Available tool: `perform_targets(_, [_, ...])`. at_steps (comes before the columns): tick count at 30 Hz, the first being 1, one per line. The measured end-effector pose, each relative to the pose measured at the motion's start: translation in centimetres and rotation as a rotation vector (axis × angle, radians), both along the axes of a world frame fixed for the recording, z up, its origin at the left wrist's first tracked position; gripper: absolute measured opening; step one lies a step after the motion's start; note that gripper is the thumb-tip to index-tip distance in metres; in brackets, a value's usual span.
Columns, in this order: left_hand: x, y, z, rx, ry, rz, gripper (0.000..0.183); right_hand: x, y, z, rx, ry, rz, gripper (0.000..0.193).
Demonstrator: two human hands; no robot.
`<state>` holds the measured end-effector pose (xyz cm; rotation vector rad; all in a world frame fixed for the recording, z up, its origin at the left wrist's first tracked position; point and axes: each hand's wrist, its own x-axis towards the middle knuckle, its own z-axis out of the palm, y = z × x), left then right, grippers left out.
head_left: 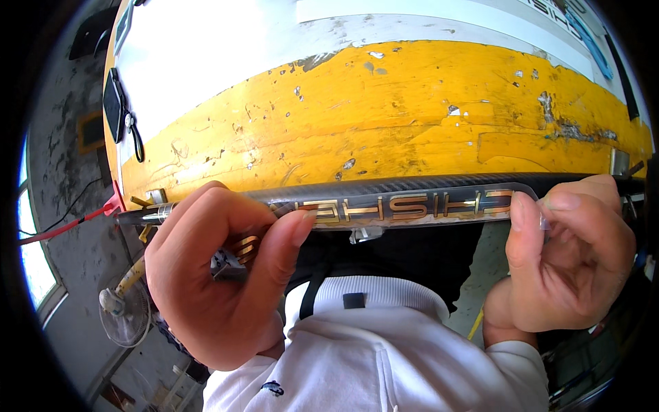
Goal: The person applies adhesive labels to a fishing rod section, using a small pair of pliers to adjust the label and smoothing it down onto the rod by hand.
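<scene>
A clear film decal strip with gold lettering is stretched between my two hands. My left hand is closed, pinching its left part between thumb and index finger; more gold lettering shows below the fingers, inside the hand. My right hand pinches the right end, where the film puckers at the fingertips. Directly behind the strip runs a dark carbon-fibre tube along the table's near edge. The strip overlaps the tube in view; whether it touches it I cannot tell. A silvery section shows at the tube's left end.
The worn yellow tabletop spreads beyond the tube, with white sheeting farther off. A black phone with a strap lies at the left edge. A red clamp with a cable, and a fan, are at left. A blue tool lies far right.
</scene>
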<state>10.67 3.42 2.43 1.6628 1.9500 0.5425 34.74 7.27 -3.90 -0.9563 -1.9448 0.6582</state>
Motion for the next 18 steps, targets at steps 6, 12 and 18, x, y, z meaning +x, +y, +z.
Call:
perform_targets(6, [-0.02,0.18,-0.19,-0.003,-0.023,-0.016,0.021,0.24,-0.06,-0.04,-0.011,-0.007,0.027,0.042])
perform_targets(12, [-0.04,0.25,0.26,-0.031,-0.042,-0.002,0.021,0.40,0.10,0.12,-0.034,-0.010,0.052,0.042])
perform_targets(18, [0.04,0.36,-0.07,-0.011,-0.029,-0.009,0.023,0.34,0.20,0.13,-0.012,-0.034,0.055,0.039])
